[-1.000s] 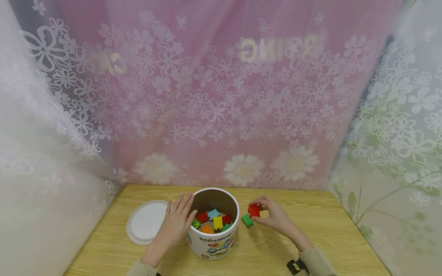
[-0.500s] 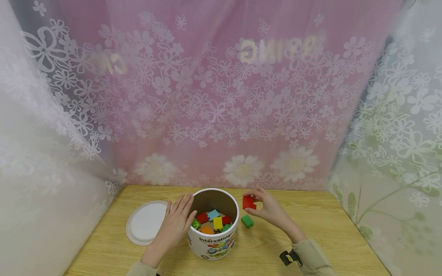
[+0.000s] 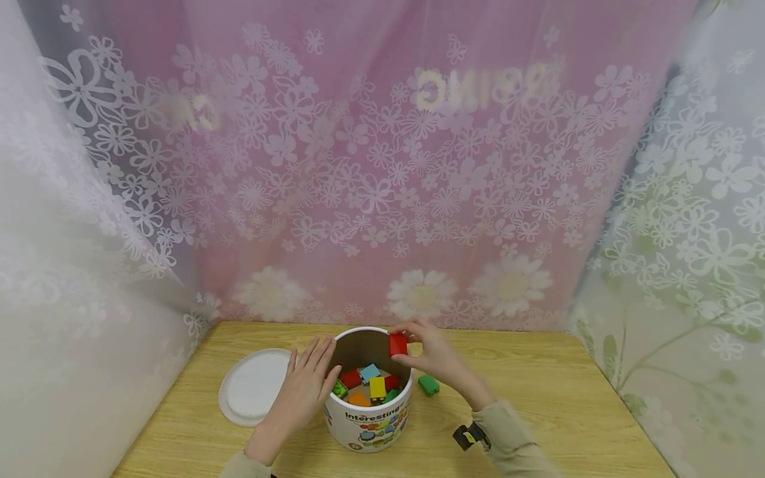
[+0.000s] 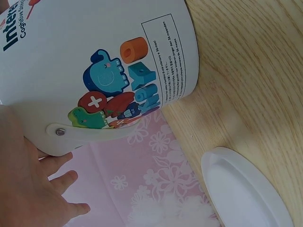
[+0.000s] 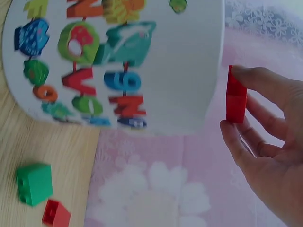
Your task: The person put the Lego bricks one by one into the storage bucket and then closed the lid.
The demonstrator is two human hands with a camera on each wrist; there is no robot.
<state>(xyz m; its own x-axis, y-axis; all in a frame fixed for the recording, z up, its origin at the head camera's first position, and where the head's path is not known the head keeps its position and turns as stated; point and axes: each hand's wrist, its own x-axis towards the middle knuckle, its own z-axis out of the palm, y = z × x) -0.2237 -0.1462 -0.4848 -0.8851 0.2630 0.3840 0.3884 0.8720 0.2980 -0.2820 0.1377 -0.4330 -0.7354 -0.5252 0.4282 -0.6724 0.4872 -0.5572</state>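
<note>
A white bucket (image 3: 358, 438) with printed pictures stands on the table and holds several toy blocks, among them a yellow block (image 3: 377, 387), a blue block (image 3: 369, 373) and an orange block (image 3: 359, 398). My left hand (image 3: 299, 393) rests against the bucket's left rim, its fingers straight. Between thumb and fingertips, my right hand (image 3: 441, 358) pinches a red block (image 3: 398, 344) at the bucket's right rim. In the right wrist view, a green block (image 5: 35, 184) and another red block (image 5: 57, 214) lie on the table beside the bucket; the head view does not show that red one.
To the left of the bucket, a round white lid (image 3: 254, 385) lies on the wooden table (image 3: 538, 385). A pink flowered curtain (image 3: 382, 199) hangs behind the table, with pale curtains at both sides.
My right hand has carried the red block leftward and up from beside the green block to the bucket's right rim. The left hand has stayed in place.
</note>
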